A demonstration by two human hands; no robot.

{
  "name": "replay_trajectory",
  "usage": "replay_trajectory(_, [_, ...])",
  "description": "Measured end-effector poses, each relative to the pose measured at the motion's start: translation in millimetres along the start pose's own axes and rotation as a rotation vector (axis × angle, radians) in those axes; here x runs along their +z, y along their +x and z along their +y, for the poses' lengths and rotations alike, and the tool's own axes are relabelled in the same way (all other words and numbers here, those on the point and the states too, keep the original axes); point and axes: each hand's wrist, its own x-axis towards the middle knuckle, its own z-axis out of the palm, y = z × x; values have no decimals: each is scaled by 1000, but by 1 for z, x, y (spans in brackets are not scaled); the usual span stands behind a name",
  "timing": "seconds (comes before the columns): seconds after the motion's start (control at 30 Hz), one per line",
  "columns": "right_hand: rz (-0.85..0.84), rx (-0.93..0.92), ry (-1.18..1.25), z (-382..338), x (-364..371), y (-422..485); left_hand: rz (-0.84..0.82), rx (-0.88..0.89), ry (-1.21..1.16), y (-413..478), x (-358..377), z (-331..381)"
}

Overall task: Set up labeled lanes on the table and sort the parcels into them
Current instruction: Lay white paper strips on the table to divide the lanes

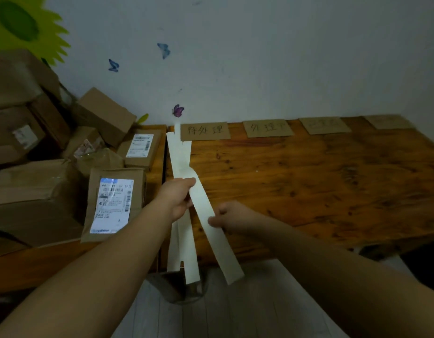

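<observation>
Left hand [178, 200] grips a bundle of white paper strips [180, 154] over the table [308, 181]'s left edge, right hand [231, 217] pinches one strip [220, 245]; tugging may spill the rest

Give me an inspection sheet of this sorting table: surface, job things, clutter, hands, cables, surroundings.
Surface: wooden table, set against the wall.
Job's things: four cardboard labels along the far edge; white paper strips over the left end; parcels piled to the left.
Clutter: nothing seen.
Hands: left hand grips the bunch of strips; right hand pinches a single strip, angled aside.
Cables: nothing seen.
Surroundings: wall with butterfly stickers and a green flower cutout; pale floor.
</observation>
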Motion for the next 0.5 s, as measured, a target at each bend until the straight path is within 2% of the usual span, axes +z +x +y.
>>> replay_trajectory(0.07, [-57, 25, -25, 4, -5, -15, 0, 17, -12, -4, 10, 6])
replay_trajectory(0.17, [153, -11, 167, 4, -17, -32, -87, 24, 59, -17, 36, 8])
replay_trajectory(0.23, [249, -28, 205, 8, -28, -43, -134, 47, 80, -27, 54, 11])
replay_trajectory(0.37, [73, 22, 16, 34, -52, -72, -118, 125, 53, -36, 83, 28])
replay_trajectory(0.4, [74, 32, 11, 40, -61, -77, -120, 141, 62, -39, 92, 31])
replay_trajectory(0.5, [234, -39, 157, 49, -91, -83, -153, 179, 119, -48, 132, 32])
